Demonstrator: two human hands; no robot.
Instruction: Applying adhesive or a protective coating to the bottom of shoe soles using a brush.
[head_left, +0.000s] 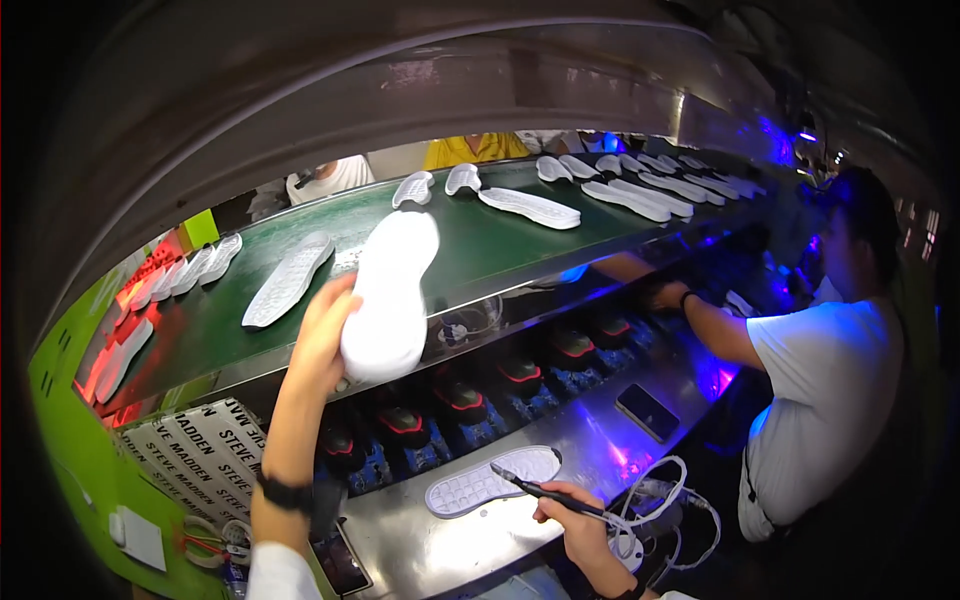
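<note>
My left hand is raised at the near edge of the green conveyor belt. Its fingers grip a white shoe sole by the left side, with the smooth face showing. Low on the right, my right hand is closed round a black pen-like tool with a pale tip. That tip is over or on a second white sole, which lies on the metal worktop with its gridded side up. Whether the tip touches this sole, I cannot tell.
More white soles lie along the belt. Dark shoe-shaped items with red edges line a shelf beneath it. On the worktop are a phone, another phone and white cables. A co-worker reaches in from the right.
</note>
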